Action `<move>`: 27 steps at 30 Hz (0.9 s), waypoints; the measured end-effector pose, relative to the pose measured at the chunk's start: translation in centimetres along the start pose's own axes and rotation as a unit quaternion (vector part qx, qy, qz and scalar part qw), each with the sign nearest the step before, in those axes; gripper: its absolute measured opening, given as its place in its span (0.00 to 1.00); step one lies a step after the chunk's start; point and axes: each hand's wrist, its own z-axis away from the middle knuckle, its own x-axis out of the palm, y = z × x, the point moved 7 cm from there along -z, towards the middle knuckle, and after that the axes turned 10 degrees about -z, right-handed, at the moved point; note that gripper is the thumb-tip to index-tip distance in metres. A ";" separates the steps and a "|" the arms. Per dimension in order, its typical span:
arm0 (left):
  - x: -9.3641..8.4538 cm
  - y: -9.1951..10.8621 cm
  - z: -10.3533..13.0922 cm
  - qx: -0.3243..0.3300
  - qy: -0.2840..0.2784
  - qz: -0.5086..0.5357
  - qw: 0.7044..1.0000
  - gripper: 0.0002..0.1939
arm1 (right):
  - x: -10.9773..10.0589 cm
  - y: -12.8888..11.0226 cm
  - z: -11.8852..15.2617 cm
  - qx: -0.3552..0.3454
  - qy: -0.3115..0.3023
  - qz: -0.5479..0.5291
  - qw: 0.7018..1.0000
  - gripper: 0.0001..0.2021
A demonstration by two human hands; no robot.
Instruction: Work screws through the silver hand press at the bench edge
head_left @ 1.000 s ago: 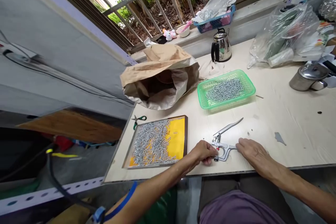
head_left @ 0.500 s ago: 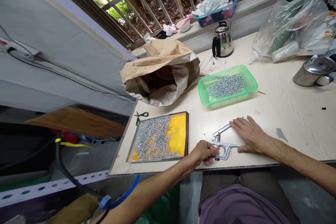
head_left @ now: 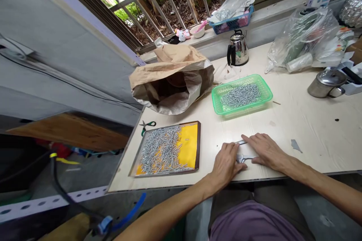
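- Metal hand tool lies on the table near its front edge, partly hidden by both hands.
- Left hand covers one end; whether it grips cannot be told.
- Right hand is spread open, touching both handles.
- Green basket of small metal pieces sits beyond; shallow tray of similar pieces lies left.

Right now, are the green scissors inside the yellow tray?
No, the scissors lie on the table, beside the tray.
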 end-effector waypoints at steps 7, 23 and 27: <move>1.9 2.4 -3.3 0.135 -0.030 -0.044 0.989 0.40 | -0.1 1.6 1.2 0.019 0.002 0.004 1.000 0.45; 2.2 3.5 -3.8 0.145 0.027 -0.125 0.981 0.09 | -0.5 2.0 1.8 0.022 0.027 0.005 0.999 0.04; 2.7 4.4 -1.7 0.141 0.133 -0.128 0.973 0.19 | -1.4 3.3 1.7 -0.008 -0.001 -0.024 1.000 0.26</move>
